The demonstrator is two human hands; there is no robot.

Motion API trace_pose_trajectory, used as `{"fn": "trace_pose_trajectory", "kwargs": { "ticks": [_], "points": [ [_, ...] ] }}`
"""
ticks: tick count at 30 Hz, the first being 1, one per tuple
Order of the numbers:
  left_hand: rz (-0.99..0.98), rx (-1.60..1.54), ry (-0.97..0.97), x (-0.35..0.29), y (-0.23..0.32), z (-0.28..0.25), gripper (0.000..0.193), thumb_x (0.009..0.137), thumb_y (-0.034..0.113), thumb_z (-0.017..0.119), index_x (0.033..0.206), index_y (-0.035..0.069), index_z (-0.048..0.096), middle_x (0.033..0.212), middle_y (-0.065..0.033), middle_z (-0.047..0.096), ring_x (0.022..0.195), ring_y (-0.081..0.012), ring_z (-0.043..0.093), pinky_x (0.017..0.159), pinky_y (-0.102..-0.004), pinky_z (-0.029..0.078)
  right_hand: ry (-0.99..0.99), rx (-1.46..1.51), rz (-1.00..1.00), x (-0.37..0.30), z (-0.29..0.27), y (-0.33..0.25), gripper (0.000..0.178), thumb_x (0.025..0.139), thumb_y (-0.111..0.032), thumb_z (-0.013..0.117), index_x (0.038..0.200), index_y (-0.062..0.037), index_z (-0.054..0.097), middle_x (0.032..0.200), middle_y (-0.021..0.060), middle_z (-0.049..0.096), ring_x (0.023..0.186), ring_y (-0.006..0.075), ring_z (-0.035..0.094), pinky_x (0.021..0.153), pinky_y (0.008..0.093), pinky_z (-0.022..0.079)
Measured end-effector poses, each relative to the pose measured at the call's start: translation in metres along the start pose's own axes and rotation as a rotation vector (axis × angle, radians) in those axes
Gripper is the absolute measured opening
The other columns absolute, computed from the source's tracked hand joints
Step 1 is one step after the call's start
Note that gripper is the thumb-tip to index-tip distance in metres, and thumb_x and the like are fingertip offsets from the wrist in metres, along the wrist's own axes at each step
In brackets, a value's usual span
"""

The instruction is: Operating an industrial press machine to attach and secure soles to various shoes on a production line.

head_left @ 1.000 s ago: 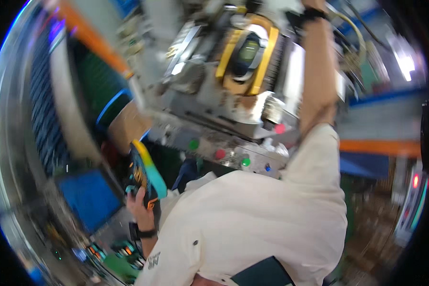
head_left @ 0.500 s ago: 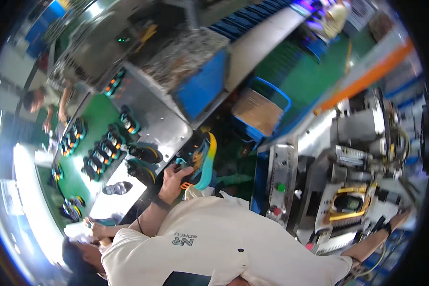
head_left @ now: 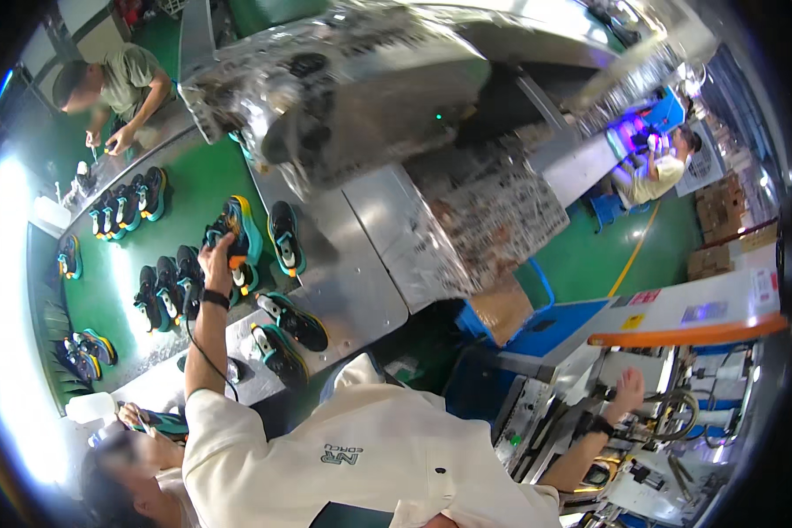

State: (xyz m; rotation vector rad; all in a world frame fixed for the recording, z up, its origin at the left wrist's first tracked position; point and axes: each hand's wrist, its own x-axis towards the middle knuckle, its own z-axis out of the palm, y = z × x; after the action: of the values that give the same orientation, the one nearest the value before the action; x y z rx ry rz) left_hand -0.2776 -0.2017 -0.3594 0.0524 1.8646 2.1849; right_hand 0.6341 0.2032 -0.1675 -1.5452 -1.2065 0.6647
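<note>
Shoe (head_left: 238,227), moved over table (head_left: 207,176); left hand (head_left: 216,264) gripping it, likely raised for clearance; right hand (head_left: 627,393), fingers' closure unclear.

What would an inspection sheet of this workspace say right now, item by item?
Surface: green table top, with a metal panel beside it.
Job's things: held shoe, dark with a teal and yellow sole; whether it touches the table top cannot be told. More dark shoes stand in rows.
Clutter: white container near the lower-left end.
Hands: left hand grips the held shoe; right hand looks empty, beside a machine.
Cables: thin dark cord at the left forearm.
Surroundings: co-workers at upper left, lower left and far right; cardboard boxes beyond.
</note>
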Motion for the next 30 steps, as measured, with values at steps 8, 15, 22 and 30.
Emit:
{"fn": "trace_pose_trajectory", "kwargs": {
  "ticks": [8, 15, 22, 30],
  "points": [
    [-0.106, 0.095, 0.28, 0.255, -0.049, -0.009, 0.037, 0.075, 0.015, 0.081, 0.101, -0.005, 0.064, 0.091, -0.0137, 0.071, 0.075, -0.0228, 0.069, 0.067, -0.0357, 0.058, -0.443, -0.414, -0.446, -0.071, 0.384, -0.169, 0.038, 0.102, -0.016, 0.059, 0.137, -0.0012, 0.058, 0.138, 0.0155, 0.061, 0.125, 0.0279, 0.058, 0.109, 0.0362, 0.043],
    [-0.048, 0.641, 0.419, 0.419, -0.096, -0.052, 0.089, 0.072, 0.035, 0.08, 0.141, -0.007, 0.044, 0.127, -0.03, 0.063, 0.117, -0.0438, 0.063, 0.101, -0.0459, 0.049, -0.489, -0.645, -0.54, -0.136, 0.478, -0.138, 0.047, 0.104, -0.02, 0.056, 0.146, -0.0002, 0.048, 0.147, 0.0173, 0.052, 0.14, 0.0284, 0.044, 0.117, 0.0393, 0.034],
    [0.628, 0.984, 0.396, 0.36, -0.035, 0.114, 0.082, 0.09, 0.039, 0.073, 0.152, 0.003, 0.035, 0.154, -0.0319, 0.037, 0.142, -0.0495, 0.037, 0.114, -0.0606, 0.034, -0.424, -0.747, -0.461, -0.161, 0.48, -0.145, 0.048, 0.104, -0.021, 0.056, 0.147, -0.001, 0.047, 0.148, 0.0166, 0.051, 0.139, 0.0275, 0.045, 0.117, 0.039, 0.035],
    [0.339, 1.342, 0.056, 0.392, -0.059, 0.268, 0.092, 0.082, 0.023, 0.079, 0.156, 0.003, 0.029, 0.161, -0.0296, 0.028, 0.145, -0.0535, 0.031, 0.121, -0.0629, 0.022, -0.425, -0.77, -0.413, -0.17, 0.481, -0.136, 0.05, 0.104, -0.022, 0.056, 0.148, -0.0021, 0.045, 0.149, 0.0158, 0.05, 0.139, 0.0266, 0.045, 0.116, 0.0387, 0.035]
  ]
}}
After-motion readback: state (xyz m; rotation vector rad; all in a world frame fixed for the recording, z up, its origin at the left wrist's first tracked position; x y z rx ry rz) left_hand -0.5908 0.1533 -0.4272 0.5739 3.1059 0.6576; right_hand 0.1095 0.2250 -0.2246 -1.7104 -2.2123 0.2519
